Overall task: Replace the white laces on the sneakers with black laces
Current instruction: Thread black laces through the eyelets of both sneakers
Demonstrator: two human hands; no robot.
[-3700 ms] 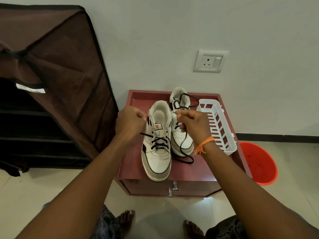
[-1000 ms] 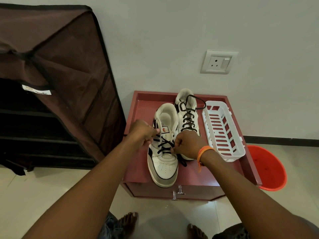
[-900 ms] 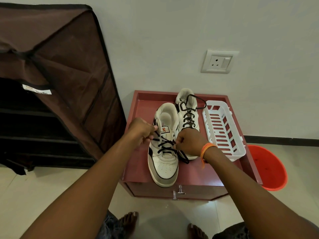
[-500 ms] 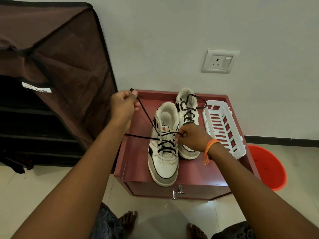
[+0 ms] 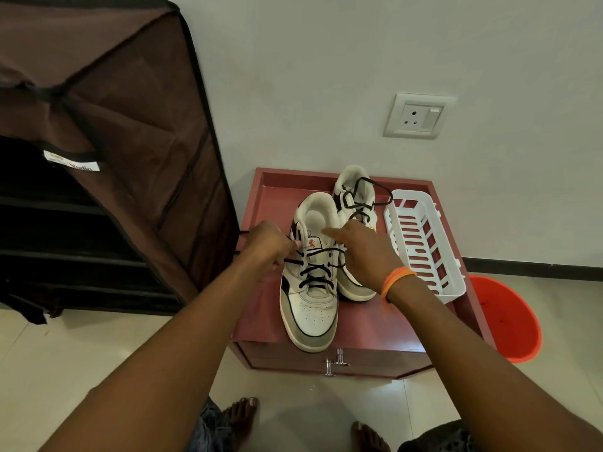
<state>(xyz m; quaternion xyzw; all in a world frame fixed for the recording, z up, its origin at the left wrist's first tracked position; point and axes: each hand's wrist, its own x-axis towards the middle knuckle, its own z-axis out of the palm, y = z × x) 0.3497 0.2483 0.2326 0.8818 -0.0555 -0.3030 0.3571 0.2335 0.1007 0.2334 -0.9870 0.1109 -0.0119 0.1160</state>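
Near sneaker (image 5: 311, 288) stands toe-forward on the red cabinet (image 5: 261, 305), black lace (image 5: 315, 274) partly threaded. Left hand (image 5: 266, 244), at its 9 o'clock, pinches the lace. Right hand (image 5: 362, 252), at 3 o'clock, rests on the collar, forefinger extended. Second sneaker (image 5: 355, 203) sits at 1 o'clock.

We face a plain pale wall (image 5: 326, 76) with a white socket plate (image 5: 417, 115) on its right half. To our left stands a brown fabric shoe rack (image 5: 107, 132) with dark shelves. A red low cabinet (image 5: 368, 327) sits on glossy light floor tiles (image 5: 81, 353), and an orange bucket (image 5: 509, 318) stands just to its right.
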